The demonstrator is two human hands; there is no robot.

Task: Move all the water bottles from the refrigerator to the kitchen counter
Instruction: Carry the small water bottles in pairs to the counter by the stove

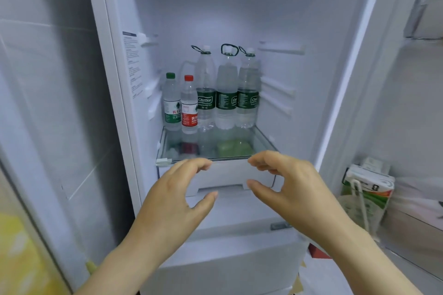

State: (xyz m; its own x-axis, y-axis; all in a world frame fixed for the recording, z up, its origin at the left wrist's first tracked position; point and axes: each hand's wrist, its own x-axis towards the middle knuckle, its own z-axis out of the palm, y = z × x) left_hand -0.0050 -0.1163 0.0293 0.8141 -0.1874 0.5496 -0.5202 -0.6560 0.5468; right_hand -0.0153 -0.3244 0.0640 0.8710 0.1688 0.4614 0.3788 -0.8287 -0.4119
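Observation:
The refrigerator stands open, and several water bottles stand upright at the back of its glass shelf (261, 141). At the left is a small green-capped bottle (171, 103), and beside it a small red-capped bottle (189, 105). To the right stand three tall green-labelled bottles with carry loops: left (205, 93), middle (226, 96), right (248, 93). My left hand (177, 196) and my right hand (285, 187) hover in front of the shelf's edge, fingers loosely curved, thumbs apart from fingers, holding nothing and touching no bottle.
A white drawer (223, 175) sits under the shelf, with green items showing through the glass. The open door at the right holds a green and white carton (366, 189) in its rack. A tiled wall runs along the left.

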